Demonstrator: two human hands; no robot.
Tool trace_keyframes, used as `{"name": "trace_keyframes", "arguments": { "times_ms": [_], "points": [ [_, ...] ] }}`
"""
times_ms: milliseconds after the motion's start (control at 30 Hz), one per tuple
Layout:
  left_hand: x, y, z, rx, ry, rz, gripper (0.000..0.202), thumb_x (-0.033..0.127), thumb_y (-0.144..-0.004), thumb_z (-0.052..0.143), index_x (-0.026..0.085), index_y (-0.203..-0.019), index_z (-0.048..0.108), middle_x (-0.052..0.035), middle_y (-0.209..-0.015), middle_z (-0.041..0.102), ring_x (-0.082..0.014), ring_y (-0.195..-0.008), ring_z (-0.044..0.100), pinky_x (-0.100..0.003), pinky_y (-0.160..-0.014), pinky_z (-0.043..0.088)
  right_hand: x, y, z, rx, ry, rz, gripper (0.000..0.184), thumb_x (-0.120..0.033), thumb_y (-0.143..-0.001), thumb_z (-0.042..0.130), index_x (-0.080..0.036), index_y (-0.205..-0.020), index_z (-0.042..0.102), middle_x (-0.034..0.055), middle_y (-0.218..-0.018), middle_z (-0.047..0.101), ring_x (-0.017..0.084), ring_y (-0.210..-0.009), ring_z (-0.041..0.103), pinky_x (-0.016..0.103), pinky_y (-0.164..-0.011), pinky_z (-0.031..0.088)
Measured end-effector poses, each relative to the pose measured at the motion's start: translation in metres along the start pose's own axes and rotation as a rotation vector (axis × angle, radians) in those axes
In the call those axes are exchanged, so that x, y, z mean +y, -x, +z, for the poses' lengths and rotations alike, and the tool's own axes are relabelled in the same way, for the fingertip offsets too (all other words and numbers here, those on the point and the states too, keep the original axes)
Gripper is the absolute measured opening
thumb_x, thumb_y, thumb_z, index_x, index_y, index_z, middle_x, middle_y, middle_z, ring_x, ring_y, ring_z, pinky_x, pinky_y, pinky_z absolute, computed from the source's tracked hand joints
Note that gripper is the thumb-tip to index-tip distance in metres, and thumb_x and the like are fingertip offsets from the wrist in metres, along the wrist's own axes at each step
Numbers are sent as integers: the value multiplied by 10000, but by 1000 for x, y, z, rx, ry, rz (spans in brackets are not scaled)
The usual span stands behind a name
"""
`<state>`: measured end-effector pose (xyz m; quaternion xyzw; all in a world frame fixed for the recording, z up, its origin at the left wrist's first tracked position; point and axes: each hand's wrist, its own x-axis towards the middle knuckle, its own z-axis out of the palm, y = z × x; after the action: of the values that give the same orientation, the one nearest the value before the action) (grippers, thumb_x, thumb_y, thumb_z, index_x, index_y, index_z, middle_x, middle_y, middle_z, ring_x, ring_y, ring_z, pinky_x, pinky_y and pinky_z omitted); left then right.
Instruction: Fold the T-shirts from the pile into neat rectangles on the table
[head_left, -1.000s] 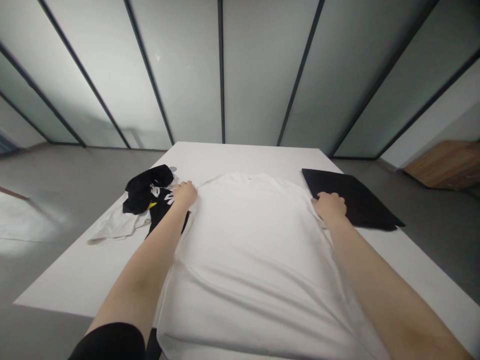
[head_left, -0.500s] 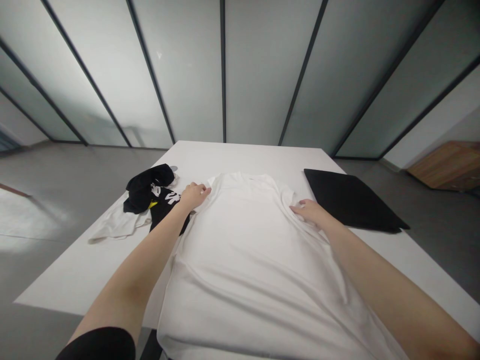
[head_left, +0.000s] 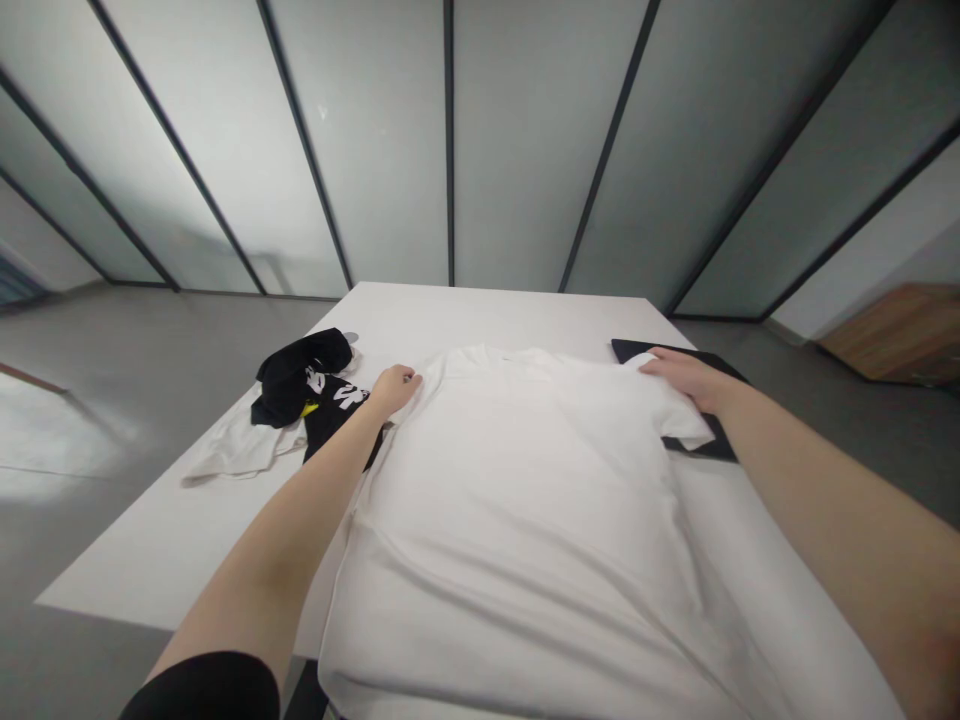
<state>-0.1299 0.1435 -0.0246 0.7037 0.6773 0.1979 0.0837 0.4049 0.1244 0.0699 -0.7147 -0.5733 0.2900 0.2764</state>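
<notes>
A white T-shirt point(head_left: 517, 490) lies spread flat on the white table point(head_left: 480, 305), its collar at the far side. My left hand point(head_left: 392, 388) rests on the shirt's left shoulder, fingers curled in a pinch on the cloth. My right hand point(head_left: 686, 378) lies on the right sleeve with fingers stretched flat, and the sleeve is spread out over the edge of a flat black garment point(head_left: 716, 440).
A heap of black clothes with white print point(head_left: 311, 385) and a crumpled white garment point(head_left: 232, 448) lie at the table's left. Frosted glass panels with dark frames stand behind. A wooden cabinet point(head_left: 896, 335) sits at the far right on the grey floor.
My right hand has moved right and away, drawing the right sleeve out over the black garment. My left hand has stayed near the left shoulder.
</notes>
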Motion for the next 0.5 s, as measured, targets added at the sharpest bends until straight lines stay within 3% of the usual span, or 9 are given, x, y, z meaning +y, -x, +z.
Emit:
{"name": "trace_keyframes", "arguments": {
  "times_ms": [100,233,333,433,500],
  "points": [
    [1,2,-1,-16,-40,-19,346,380,-967,514,187,-925,798,-106,-936,795,-241,-923,706,-302,-806,474,6,-14,-28,102,228,48,151,-166,-928,634,-151,-1071,683,130,-976,737,209,-807,615,328,-733,431],
    [6,5,0,2,-95,-74,400,429,-1003,494,197,-974,818,-143,-1053,794,-283,-1014,710,-342,-859,499,11,-17,-39,443,705,21,258,-129,-957,592,-144,-1168,740,226,-1217,707,284,-1029,594,393,-846,389],
    [12,4,0,20,-142,-153,507,510,-1039,430,205,-1019,835,-176,-1131,784,-337,-1107,695,-403,-921,521,8,-9,-14,487,811,-36,324,-210,-1010,543,-178,-1268,737,229,-1329,668,339,-1174,567,422,-908,390],
    [14,-1,-2,16,-170,-216,474,513,-1016,472,218,-1031,843,-182,-1135,794,-384,-1176,675,-456,-950,532,1,5,35,356,816,-76,377,-331,-1012,571,-194,-1329,723,211,-1345,672,384,-1230,576,459,-967,428],
    [13,-6,-4,5,-147,-257,416,489,-986,524,227,-1038,843,-175,-1108,811,-404,-1192,674,-474,-942,538,-2,17,74,200,818,-120,457,-431,-1032,548,-189,-1390,698,216,-1375,667,406,-1286,571,498,-1039,435]
  ]
}}
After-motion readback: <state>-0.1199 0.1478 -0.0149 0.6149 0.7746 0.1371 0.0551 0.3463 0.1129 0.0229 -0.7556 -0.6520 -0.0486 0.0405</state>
